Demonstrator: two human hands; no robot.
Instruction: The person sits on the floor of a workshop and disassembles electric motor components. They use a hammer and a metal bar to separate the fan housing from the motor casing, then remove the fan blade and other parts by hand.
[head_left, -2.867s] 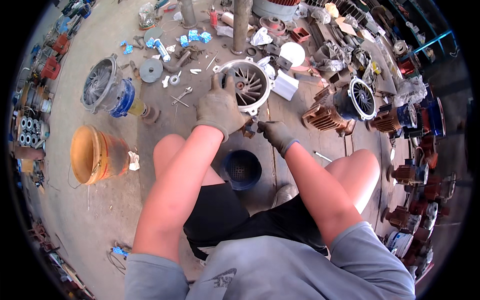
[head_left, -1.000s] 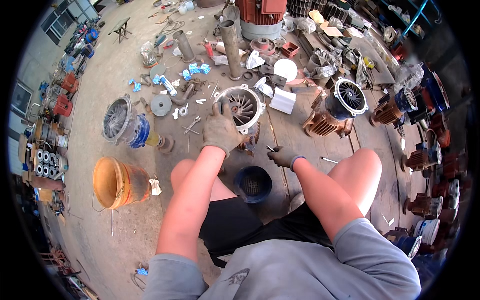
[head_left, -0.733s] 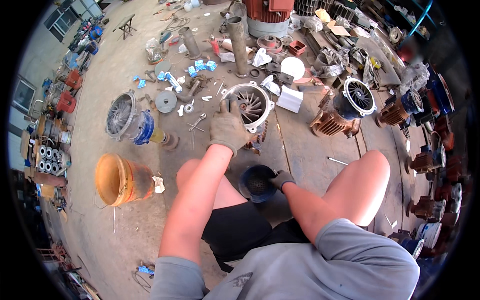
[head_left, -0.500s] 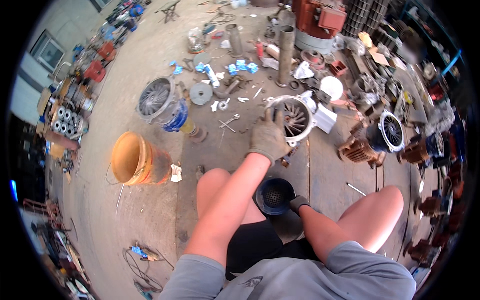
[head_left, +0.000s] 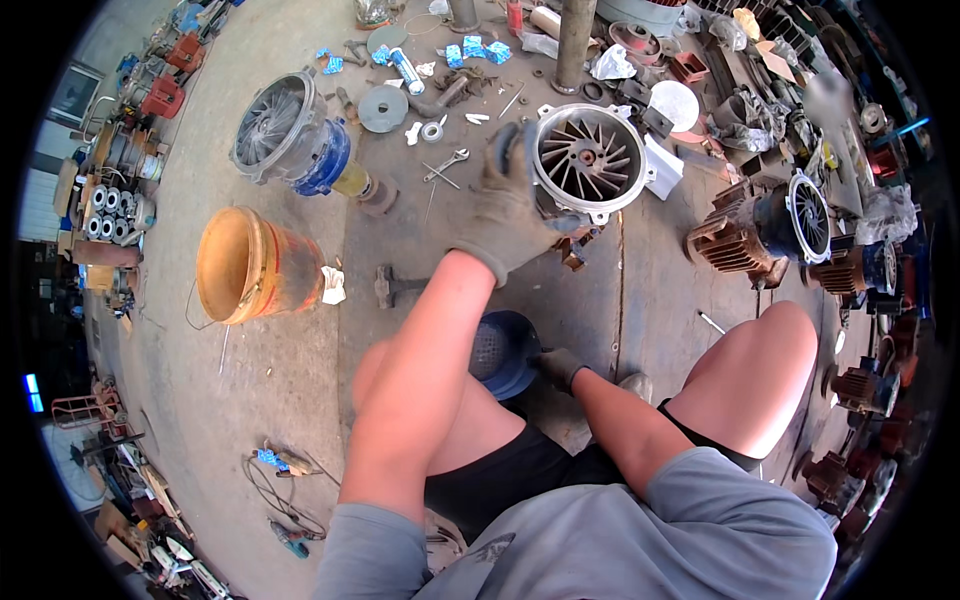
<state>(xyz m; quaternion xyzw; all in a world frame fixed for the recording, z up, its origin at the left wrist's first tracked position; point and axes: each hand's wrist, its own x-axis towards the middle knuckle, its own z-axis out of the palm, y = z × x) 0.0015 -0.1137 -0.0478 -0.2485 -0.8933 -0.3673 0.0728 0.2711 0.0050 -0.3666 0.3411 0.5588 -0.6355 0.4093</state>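
- grey-brown in its glove, the left hand (head_left: 508, 205) is spread, fingers lifted apart and thumb reaching out sideways; i see nothing gripped in it.
- just right of that hand sits the silver fan housing (head_left: 641, 160), its round mouth facing up and dark blades (head_left: 565, 178) fanned inside; whether the thumb touches the rim, i can't tell from here.
- the right hand (head_left: 558, 368), gloved too, is curled closed on the edge of the blue basin (head_left: 520, 350), which is tipped over to that hand's left, below the left hand.
- left of and below the left hand, a hammer (head_left: 386, 286) lies on the concrete floor (head_left: 230, 420).
- farther left of the same hand stands an orange bucket (head_left: 273, 285), stained, with a wire handle.
- above and left of the left hand, an adjustable wrench (head_left: 446, 166) crosses a thin rod, and past them lies a flat grey disc (head_left: 383, 108).
- well off to the right hand's upper right, a rusty motor (head_left: 728, 240) leans with its black fan (head_left: 810, 216) outward.
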